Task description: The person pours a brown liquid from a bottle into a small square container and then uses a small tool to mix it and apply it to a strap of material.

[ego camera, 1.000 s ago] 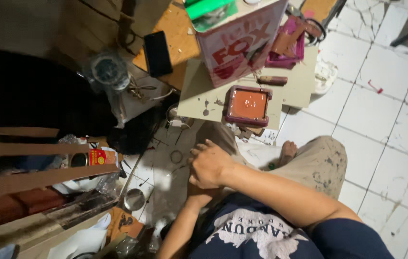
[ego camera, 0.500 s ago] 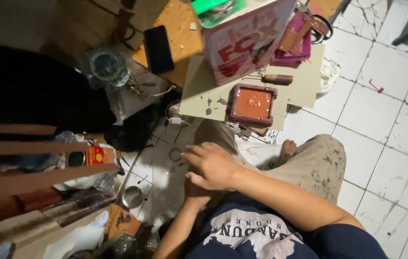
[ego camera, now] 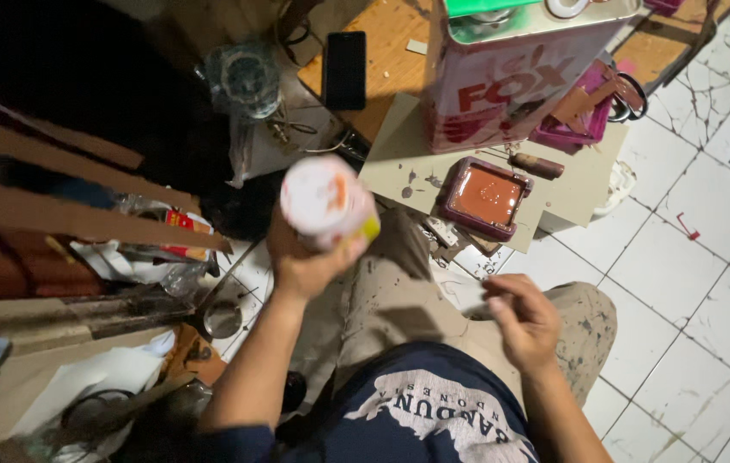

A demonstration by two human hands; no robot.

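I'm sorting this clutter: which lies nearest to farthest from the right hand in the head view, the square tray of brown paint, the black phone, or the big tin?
From the right hand:
1. Square tray of brown paint, just ahead.
2. Big tin, beyond the tray.
3. Black phone, far left on the wooden board.

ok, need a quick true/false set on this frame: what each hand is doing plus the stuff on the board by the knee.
1. The left hand holds up a small round container. True.
2. The right hand grips a paintbrush. False: no brush shows in it; it hovers over the thigh, seemingly empty.
3. A square tray of reddish-brown paint sits on the pale board. True.
4. The black phone lies on the white tiled floor. False: it lies on an orange-brown wooden surface.
5. A large tin can stands behind the tray. True.
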